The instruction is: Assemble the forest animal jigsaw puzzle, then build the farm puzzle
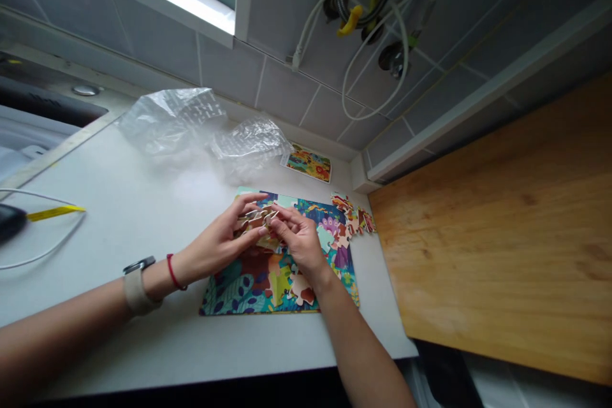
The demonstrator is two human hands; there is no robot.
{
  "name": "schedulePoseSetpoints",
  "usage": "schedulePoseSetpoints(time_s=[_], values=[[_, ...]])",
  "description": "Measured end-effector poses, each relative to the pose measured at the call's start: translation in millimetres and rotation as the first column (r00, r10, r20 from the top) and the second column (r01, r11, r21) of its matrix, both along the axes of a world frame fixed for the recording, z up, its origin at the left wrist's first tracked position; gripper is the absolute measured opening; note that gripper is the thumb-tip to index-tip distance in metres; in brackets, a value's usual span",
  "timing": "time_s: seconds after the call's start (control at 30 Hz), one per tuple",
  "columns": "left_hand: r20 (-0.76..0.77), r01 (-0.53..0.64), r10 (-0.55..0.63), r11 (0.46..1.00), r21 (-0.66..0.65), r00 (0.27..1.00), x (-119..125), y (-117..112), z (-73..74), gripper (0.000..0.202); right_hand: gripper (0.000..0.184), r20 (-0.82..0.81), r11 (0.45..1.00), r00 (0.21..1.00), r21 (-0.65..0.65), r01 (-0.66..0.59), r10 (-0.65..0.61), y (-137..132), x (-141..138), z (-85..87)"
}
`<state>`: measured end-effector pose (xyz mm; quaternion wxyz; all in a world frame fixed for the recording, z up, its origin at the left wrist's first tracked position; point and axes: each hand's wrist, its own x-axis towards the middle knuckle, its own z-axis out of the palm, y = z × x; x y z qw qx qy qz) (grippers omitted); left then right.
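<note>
The person's left hand (pixel 217 243) and right hand (pixel 300 241) meet over the upper middle of a colourful jigsaw puzzle (pixel 239 290) that lies flat on the white bench (pixel 143 223). Both pinch one small clump of puzzle pieces (pixel 257 219) between thumb and fingertips. Each grip is closed on the clump, which is held just above the picture, its pale underside partly showing. It is unclear whether the clump already touches the board. Judging from the layout, the puzzle looks well advanced. The lower left and most of the right side show a continuous printed picture, while the area under the hands is hidden. A few pieces near the lower middle look tilted or not fully seated. A handful of loose pieces (pixel 354 217) lies just beside the puzzle's upper right corner, so some remain unplaced. A small reference card (pixel 308 163) rests further back near the tiled wall, next to a crumpled plastic bag (pixel 191 124). A wooden board (pixel 502 236) adjoins the bench on the right.
</note>
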<state>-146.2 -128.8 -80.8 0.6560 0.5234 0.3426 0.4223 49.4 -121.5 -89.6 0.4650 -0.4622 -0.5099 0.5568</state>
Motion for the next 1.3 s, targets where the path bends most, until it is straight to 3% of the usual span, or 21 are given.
schedulePoseSetpoints(time_s=[0.23, 0.43, 0.5, 0.63, 0.77, 0.93, 1.07, 1.13, 1.17, 1.23, 1.3], values=[[-0.103, -0.110, 0.126, 0.984, 0.142, 0.987, 9, -20, -13.7, 0.077, 0.037, 0.047, 0.996, 0.999, 0.088, 0.022, -0.026, -12, -13, -1.3], [-0.169, -0.125, 0.194, 0.929, 0.349, 0.966, 8, -25, -18.7, 0.068, 0.034, 0.064, 0.986, 0.996, 0.160, 0.044, -0.055, -20, -18, 4.3], [-0.184, -0.101, 0.186, 0.914, 0.393, 0.965, 7, -24, -19.7, 0.074, 0.038, 0.028, 0.993, 0.999, 0.117, 0.032, -0.035, -21, -18, 3.8], [-0.198, -0.034, 0.154, 0.863, 0.504, 0.968, 3, -20, -23.6, 0.084, 0.062, -0.055, 0.994, 0.993, -0.030, -0.102, 0.100, -19, -14, 4.3], [-0.209, -0.014, 0.161, 0.822, 0.570, 0.965, 0, -17, -25.4, 0.091, 0.060, -0.020, 0.980, 0.982, -0.064, -0.188, 0.187, -18, -9, 9.3], [-0.155, -0.030, 0.117, 0.882, 0.471, 0.981, 2, -16, -19.6, 0.078, 0.061, -0.004, 0.998, 0.998, -0.013, -0.061, 0.061, -11, 8, 15.9], [-0.154, -0.088, 0.184, 0.870, 0.485, 0.971, 4, -11, -16.9, 0.058, 0.078, 0.089, 0.979, 0.986, 0.159, 0.128, -0.143, 26, 60, 26.7], [-0.163, -0.102, 0.219, 0.843, 0.528, 0.962, 3, -8, -17.9, 0.049, 0.076, 0.280, 0.951, 0.925, 0.246, 0.188, -0.255, 53, 101, 34.7], [-0.168, -0.103, 0.229, 0.832, 0.545, 0.959, 3, -6, -18.7, 0.045, 0.072, 0.427, 0.940, 0.853, 0.284, 0.188, -0.299, 67, 123, 39.2], [-0.171, -0.109, 0.245, 0.819, 0.563, 0.954, 1, -3, -19.9, 0.038, 0.062, 0.775, 0.956, 0.567, 0.279, 0.090, -0.279, 89, 165, 48.7], [-0.163, -0.124, 0.259, 0.814, 0.568, 0.952, 0, -1, -20.2, 0.032, 0.052, 0.861, 0.969, 0.446, 0.241, 0.061, -0.243, 102, 196, 56.9]])
